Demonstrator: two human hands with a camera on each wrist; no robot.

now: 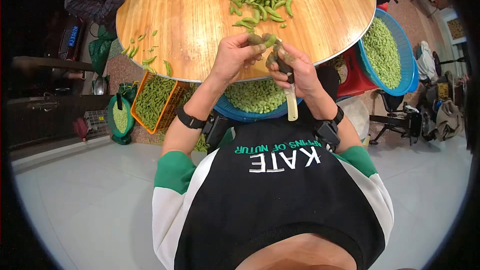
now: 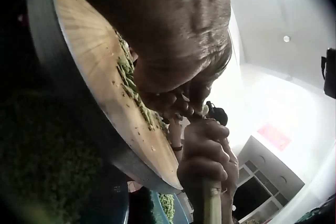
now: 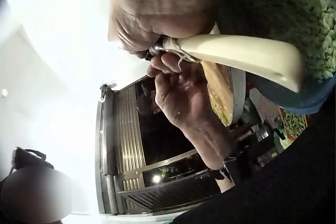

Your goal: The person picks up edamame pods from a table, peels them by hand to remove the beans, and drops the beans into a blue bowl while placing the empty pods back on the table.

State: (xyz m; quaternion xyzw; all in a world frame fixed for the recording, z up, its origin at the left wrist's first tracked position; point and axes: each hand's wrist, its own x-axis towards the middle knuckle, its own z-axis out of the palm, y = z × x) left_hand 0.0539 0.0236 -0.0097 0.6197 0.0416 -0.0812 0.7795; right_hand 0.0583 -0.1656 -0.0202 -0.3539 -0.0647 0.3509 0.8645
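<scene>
Over the near edge of the round wooden table, both hands meet close together. My left hand (image 1: 232, 56) pinches a green soybean pod (image 1: 270, 40) between thumb and finger. In my right hand (image 1: 296, 70) is a cream-handled tool (image 1: 291, 104), its handle pointing back toward my body. Fingers cover the tool's working end; the right wrist view shows a little metal and a wrapping where the handle (image 3: 241, 56) enters the grip. Beyond the hands lies a pile of soybean pods (image 1: 265, 1) on the table (image 1: 185, 25). Below them sits a blue basin of shelled beans (image 1: 255, 96).
Loose pods (image 1: 148, 61) lie near the table's left edge. An orange crate (image 1: 175, 97) of pods and a green basin (image 1: 111, 115) stand on the left. A blue basket (image 1: 405, 55) of beans is at the right, by a red stool (image 1: 356, 77). Other people sit around the table.
</scene>
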